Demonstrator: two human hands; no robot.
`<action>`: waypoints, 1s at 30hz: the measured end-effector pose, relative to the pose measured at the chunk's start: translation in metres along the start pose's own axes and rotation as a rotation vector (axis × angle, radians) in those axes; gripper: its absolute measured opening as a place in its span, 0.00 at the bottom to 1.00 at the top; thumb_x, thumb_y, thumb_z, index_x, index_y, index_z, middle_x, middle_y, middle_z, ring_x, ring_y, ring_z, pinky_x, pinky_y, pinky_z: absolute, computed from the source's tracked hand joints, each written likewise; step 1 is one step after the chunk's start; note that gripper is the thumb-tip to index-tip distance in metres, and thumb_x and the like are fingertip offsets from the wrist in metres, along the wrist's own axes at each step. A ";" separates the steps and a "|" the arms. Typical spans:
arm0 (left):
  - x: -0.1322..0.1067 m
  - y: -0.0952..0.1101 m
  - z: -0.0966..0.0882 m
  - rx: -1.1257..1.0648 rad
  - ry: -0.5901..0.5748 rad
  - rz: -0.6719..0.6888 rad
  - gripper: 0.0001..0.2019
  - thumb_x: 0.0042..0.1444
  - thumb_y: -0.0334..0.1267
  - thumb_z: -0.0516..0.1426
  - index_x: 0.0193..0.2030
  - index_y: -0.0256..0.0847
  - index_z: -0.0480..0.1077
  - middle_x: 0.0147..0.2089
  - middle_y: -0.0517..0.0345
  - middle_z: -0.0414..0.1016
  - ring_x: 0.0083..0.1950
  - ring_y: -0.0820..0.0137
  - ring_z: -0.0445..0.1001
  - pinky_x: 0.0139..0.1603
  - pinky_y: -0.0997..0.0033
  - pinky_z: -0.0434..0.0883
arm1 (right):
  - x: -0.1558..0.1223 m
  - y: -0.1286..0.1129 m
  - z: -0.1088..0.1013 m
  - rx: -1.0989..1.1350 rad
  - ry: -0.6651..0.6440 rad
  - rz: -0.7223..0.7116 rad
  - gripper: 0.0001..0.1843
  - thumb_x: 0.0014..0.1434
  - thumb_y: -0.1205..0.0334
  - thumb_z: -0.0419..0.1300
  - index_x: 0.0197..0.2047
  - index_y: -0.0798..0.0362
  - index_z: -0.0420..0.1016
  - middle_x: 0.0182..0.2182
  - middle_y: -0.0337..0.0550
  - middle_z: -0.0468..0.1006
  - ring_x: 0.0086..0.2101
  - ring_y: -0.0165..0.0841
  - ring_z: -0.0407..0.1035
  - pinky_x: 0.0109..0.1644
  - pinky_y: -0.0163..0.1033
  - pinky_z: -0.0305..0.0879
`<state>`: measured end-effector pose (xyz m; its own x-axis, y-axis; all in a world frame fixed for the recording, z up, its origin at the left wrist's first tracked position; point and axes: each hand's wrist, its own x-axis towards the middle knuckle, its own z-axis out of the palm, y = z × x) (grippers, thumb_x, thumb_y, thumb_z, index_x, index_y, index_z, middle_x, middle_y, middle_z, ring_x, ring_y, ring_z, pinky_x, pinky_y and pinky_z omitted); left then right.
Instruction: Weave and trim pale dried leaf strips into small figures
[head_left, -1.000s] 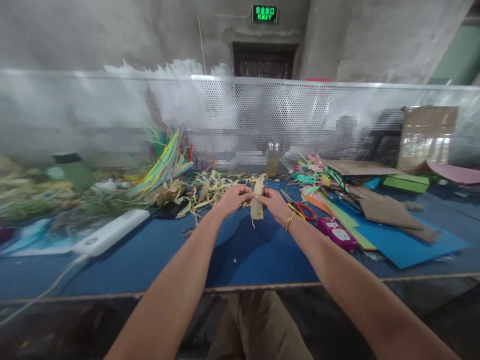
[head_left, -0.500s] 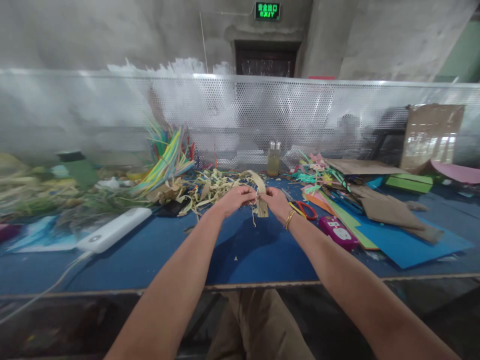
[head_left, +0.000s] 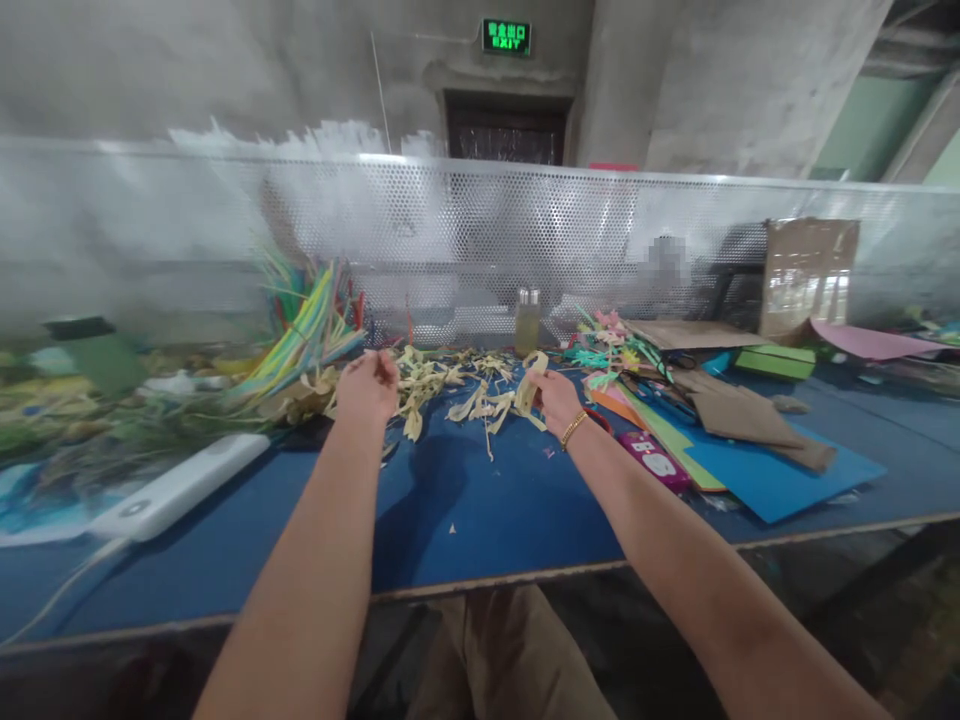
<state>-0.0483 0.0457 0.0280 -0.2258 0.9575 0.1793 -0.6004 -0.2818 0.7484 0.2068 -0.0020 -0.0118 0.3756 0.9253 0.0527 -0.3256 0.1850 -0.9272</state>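
Observation:
My right hand [head_left: 556,402], with a gold bracelet at the wrist, pinches a pale, curled plant-like strip [head_left: 534,372] above the middle of the table. Off to the left, my left hand [head_left: 366,388] is raised with its fingers drawn together; whether anything small is between them cannot be made out. Between the hands lies a loose pile of pale dried strips and scraps [head_left: 431,378]. Red-handled scissors [head_left: 598,420] show partly behind my right wrist.
Left are a white power strip [head_left: 184,485], dried plants [head_left: 172,430] and a bundle of coloured stems [head_left: 307,325]. A bottle [head_left: 527,325] stands at the back. Right are a purple case [head_left: 654,460], blue paper [head_left: 780,480], cardboard [head_left: 750,415] and a green box [head_left: 775,361]. A perforated metal screen [head_left: 465,235] runs behind.
My left hand has left the strip and moved left, away from my right hand. My right hand still holds the strip, which now curls over. The view has turned slightly right.

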 end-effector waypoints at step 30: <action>-0.019 -0.023 0.016 -0.373 -0.077 -0.362 0.15 0.60 0.31 0.42 0.21 0.41 0.50 0.14 0.68 0.40 0.12 0.79 0.43 0.12 0.79 0.45 | -0.055 0.024 0.037 -1.012 -0.729 -0.559 0.17 0.63 0.64 0.45 0.26 0.54 0.68 0.26 0.40 0.69 0.29 0.29 0.61 0.37 0.35 0.54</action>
<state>-0.0179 0.0346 0.0176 0.0947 0.9955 0.0082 -0.8649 0.0782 0.4958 0.1461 -0.0364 -0.0236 -0.3948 0.8291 0.3960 0.6072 0.5589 -0.5648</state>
